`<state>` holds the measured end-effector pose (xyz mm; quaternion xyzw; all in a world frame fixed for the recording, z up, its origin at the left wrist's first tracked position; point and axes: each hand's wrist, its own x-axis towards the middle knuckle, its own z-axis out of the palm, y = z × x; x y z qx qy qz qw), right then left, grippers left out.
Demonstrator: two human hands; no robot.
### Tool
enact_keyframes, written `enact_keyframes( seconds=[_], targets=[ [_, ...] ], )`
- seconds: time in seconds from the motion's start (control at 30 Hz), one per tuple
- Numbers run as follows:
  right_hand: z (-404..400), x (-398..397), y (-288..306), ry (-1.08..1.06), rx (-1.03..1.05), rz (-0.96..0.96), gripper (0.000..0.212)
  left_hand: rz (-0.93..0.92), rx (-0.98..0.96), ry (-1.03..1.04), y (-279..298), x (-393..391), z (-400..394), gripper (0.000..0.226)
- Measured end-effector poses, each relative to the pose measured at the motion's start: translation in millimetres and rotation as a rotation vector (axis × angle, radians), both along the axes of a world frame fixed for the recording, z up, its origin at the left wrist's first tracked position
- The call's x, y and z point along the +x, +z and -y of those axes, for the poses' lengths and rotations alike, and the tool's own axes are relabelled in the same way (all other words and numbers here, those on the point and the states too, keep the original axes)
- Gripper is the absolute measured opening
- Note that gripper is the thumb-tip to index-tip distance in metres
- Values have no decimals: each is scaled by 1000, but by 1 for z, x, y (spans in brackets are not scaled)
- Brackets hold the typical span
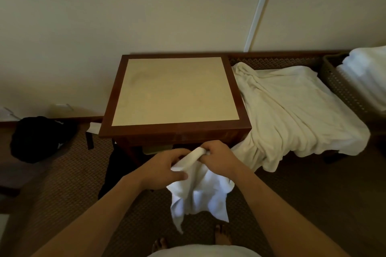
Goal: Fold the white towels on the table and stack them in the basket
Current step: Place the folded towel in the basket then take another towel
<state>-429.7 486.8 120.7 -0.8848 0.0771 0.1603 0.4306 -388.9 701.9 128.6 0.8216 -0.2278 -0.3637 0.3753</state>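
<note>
Holding one towel point(198, 190) bunched in front of the table point(175, 91), both hands close together at its top edge. Left hand point(165, 170) curled round the gathered cloth, thumb over it; right hand point(217, 155) pinching the same rolled edge just beside. Rest of towel hanging crumpled below the hands, well clear of the table top, lowest corner dangling toward the carpet near bare feet.

Big cloth point(292, 114) draped over a low stand right of the table; basket point(332, 81) beyond it at far right, folded stack point(367, 75) already inside.

Risks, as judged:
- Hands too close on a bunched edge: corners not found, so spread likely lopsided and fold uneven.
- Dangling corner could brush the floor or get stepped on.
- Laying down with twist still in the cloth would trap creases.
- Reach to basket passes over the draped cloth; a loose fold could snag or open on the way.
- Stack in basket looks high; careless placing could tip it.
</note>
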Motion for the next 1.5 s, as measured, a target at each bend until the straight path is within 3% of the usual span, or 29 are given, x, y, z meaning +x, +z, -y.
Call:
enact_keyframes(
  seconds=[0.07, 0.13, 0.27, 0.33, 0.43, 0.53, 0.6, 0.77, 0.93, 1.1, 1.2, 1.33, 1.4, 1.5],
  targets=[
    [4, -1, -4, -87, 17, -24, 13, 67, 95, 212, -5, 1, -5, 25],
    [5, -3, -6, -102, 52, -85, 20, 118, 145, 326, -5, 2, -6, 21],
    [-3, -5, -2, -101, 179, -234, 56, 157, 38, 456, -1, -4, 9, 10],
    [-5, -4, 3, -164, 319, -282, 63, 168, 9, 506, 2, -6, 17, 6],
    [-5, -3, 10, -254, 482, -289, 59, 20, -72, 445, 5, -10, 25, 12],
    [1, -6, 18, -221, 502, -248, 57, -273, -187, 333, 9, -8, 25, 39],
    [5, -11, 22, -177, 524, -217, 56, -390, -184, 263, 15, -1, 23, 37],
    [13, -20, 19, -161, 561, -161, 46, -209, -53, 298, 19, 9, 27, 24],
    [21, -34, 3, -296, 495, -70, 6, -217, -115, 485, 14, 13, 25, 22],
    [-2, -37, -5, -468, 691, -32, 10, -169, -174, 644, 0, -3, 32, 14],
    [-11, -33, -9, -468, 651, 19, 12, -174, -267, 665, -2, -13, 39, 5],
    [-6, -31, -11, -470, 624, 36, 19, -331, -373, 657, -1, -20, 38, 25],
    [-1, -31, -12, -475, 675, 25, 25, -249, -360, 575, -2, -20, 34, 33],
    [-2, -33, -14, -523, 732, 17, 26, 28, -221, 423, -3, -21, 33, 20]
  ],
)
